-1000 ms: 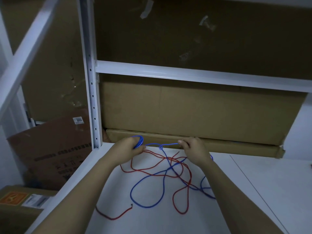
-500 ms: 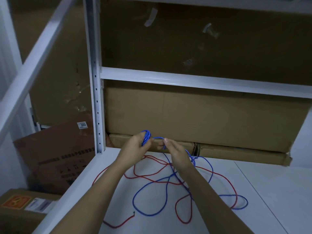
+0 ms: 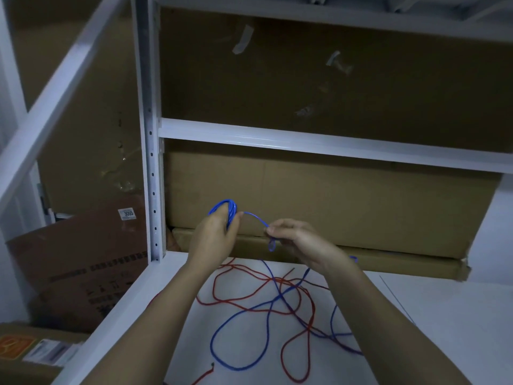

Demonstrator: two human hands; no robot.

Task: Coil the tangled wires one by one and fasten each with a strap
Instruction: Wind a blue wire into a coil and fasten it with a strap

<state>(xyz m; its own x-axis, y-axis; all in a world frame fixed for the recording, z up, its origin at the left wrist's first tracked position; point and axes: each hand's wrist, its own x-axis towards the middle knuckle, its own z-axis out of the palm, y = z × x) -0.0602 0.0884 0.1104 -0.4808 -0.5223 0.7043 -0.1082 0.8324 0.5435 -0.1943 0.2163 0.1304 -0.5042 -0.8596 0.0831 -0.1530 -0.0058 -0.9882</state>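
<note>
My left hand [image 3: 215, 237] grips a small coil of blue wire [image 3: 228, 209], raised above the white shelf [image 3: 444, 329]. From the coil a short blue strand arcs right to my right hand [image 3: 294, 241], which pinches it between thumb and fingers; a small blue loop hangs just below that pinch. The blue wire's loose length [image 3: 236, 326] trails down onto the shelf. There it lies crossed and tangled with a red wire [image 3: 291, 348]. One red end with a dark tip lies near the front, between my forearms. No strap is visible.
Large cardboard boxes [image 3: 333, 201] stand against the back of the shelf. A white perforated upright [image 3: 151, 162] and a crossbeam [image 3: 305, 143] frame the bay. More boxes [image 3: 83, 268] sit lower left, beyond the shelf's edge.
My hands have drawn apart again after meeting, with a new stretch of blue wire taut between them. The coil in my left hand looks thicker. The view has shifted slightly closer.
</note>
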